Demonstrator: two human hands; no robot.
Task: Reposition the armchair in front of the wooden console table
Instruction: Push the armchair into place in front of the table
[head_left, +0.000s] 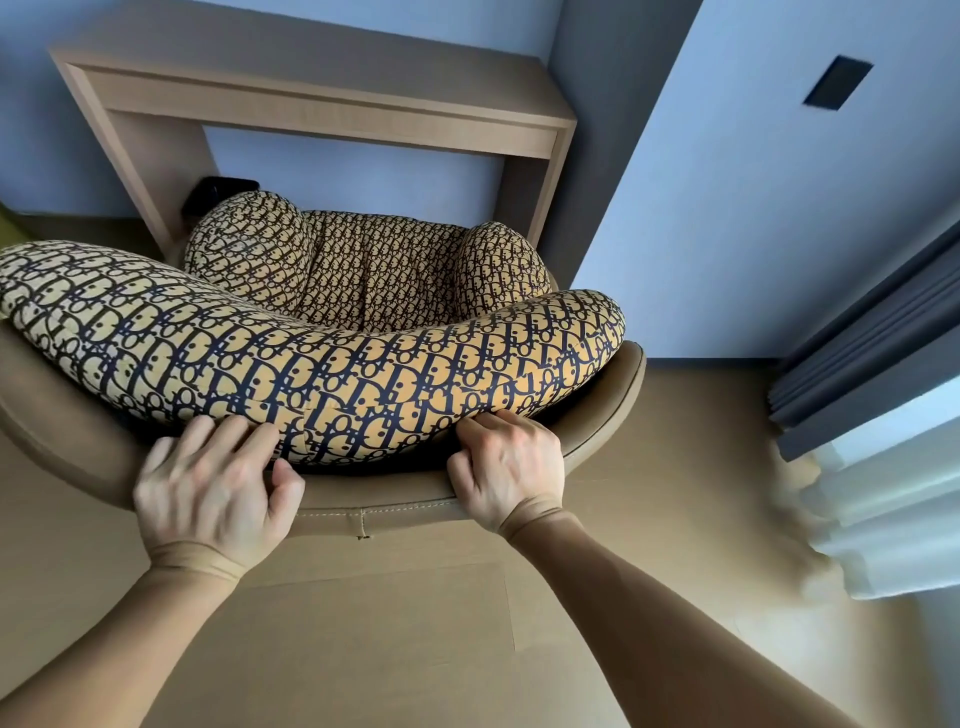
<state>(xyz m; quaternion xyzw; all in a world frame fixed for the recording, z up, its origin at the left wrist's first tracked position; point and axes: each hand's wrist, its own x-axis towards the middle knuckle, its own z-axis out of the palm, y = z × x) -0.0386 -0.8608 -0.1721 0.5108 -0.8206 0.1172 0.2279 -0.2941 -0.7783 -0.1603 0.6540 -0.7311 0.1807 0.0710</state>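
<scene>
The armchair (384, 512) has a tan leather shell and yellow cushions with a dark letter pattern. Its front faces the wooden console table (332, 111), and the seat and armrests reach under the table top. I stand behind the chair. My left hand (213, 488) grips the top rim of the backrest at the left, fingers over the edge and against the back cushion. Further right on the same rim, my right hand (511, 470) holds on with its fingers tucked under the cushion.
The console table stands against a pale blue wall in a corner. A dark object (218, 195) sits beside the table's left leg. Grey curtains (872, 353) and a white sheer curtain (893, 509) hang at the right. The floor is tan wood.
</scene>
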